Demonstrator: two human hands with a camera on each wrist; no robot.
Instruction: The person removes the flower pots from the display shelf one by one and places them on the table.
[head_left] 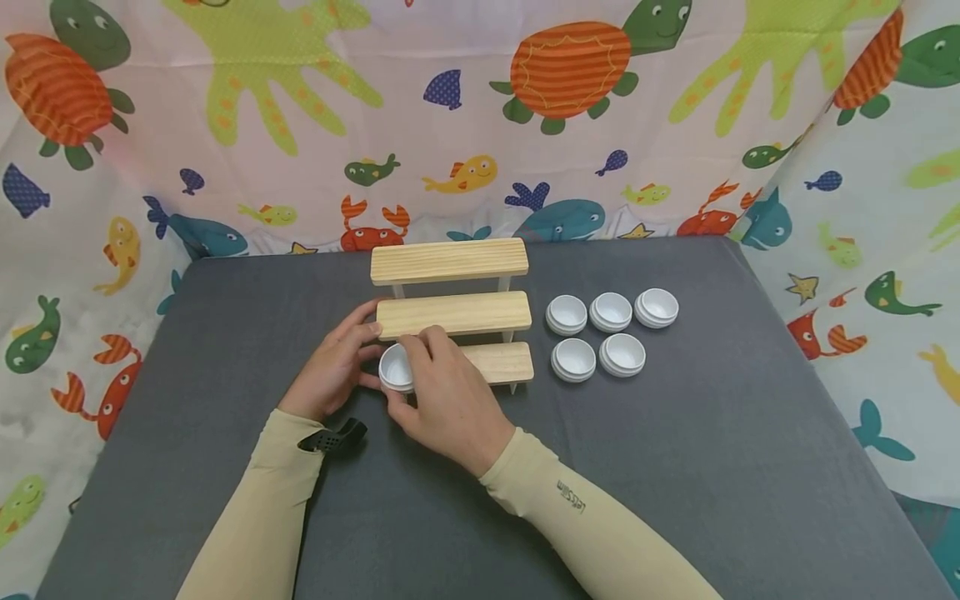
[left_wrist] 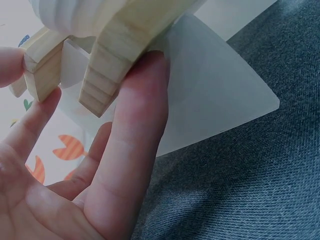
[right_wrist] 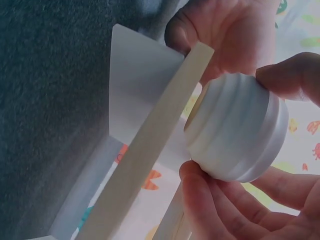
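Observation:
A three-step wooden display stand (head_left: 465, 313) with pale translucent side supports stands at mid-table. My left hand (head_left: 327, 375) grips its left side; in the left wrist view the fingertips pinch the end of one plank (left_wrist: 42, 82) and a thicker digit presses under another plank (left_wrist: 107, 70). Over the left end of the lowest step, my right hand (head_left: 453, 404) holds a small white bowl (head_left: 396, 367) between thumb and fingers. The right wrist view shows that bowl's ribbed side (right_wrist: 230, 127), its base right at the plank edge (right_wrist: 155, 135).
Several matching white bowls (head_left: 574, 359) stand in two rows to the right of the stand. Grey cloth (head_left: 675, 467) covers the table. A curtain (head_left: 457, 117) printed with sea animals hangs behind and along the sides. A black band (head_left: 333, 437) is on the left wrist.

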